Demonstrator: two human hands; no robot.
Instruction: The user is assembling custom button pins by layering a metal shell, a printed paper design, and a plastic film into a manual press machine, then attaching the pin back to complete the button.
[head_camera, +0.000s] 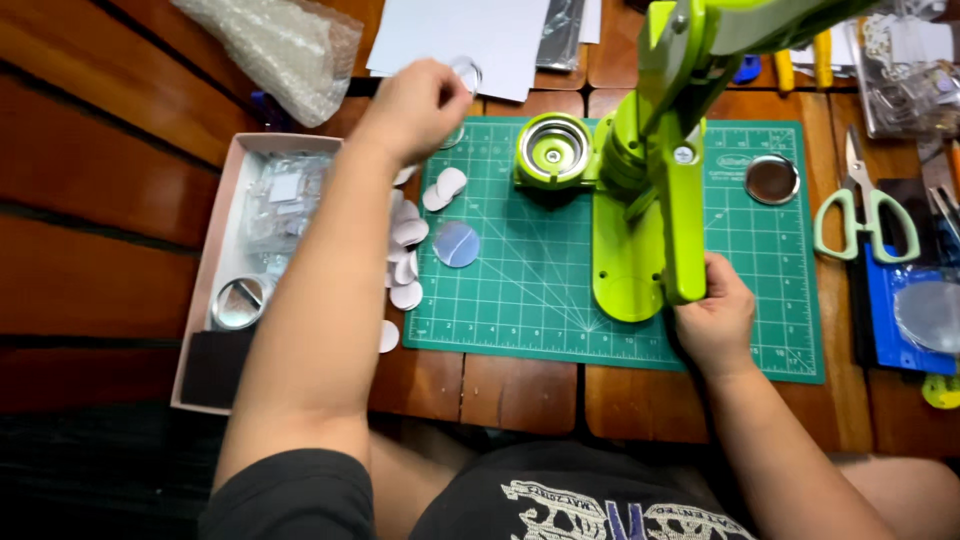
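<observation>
A lime-green button press (650, 170) stands on a green cutting mat (530, 300). My right hand (712, 318) grips the front of the press base. My left hand (418, 105) is raised over the mat's far left corner, pinching a thin clear round film (466, 73). The press's round die (553, 150) sits open at the left of the machine. A round bluish disc (456, 244) lies on the mat. White paper circles (408, 262) are scattered along the mat's left edge. A metal round shell (772, 180) rests on the mat's right side.
A shallow cardboard box (205, 300) at left holds plastic bags and a metal disc (240, 302). Bubble wrap (280, 50) and white paper sheets (460, 30) lie at the back. Green-handled scissors (866, 215), a blue pad (900, 320) and tools sit at right.
</observation>
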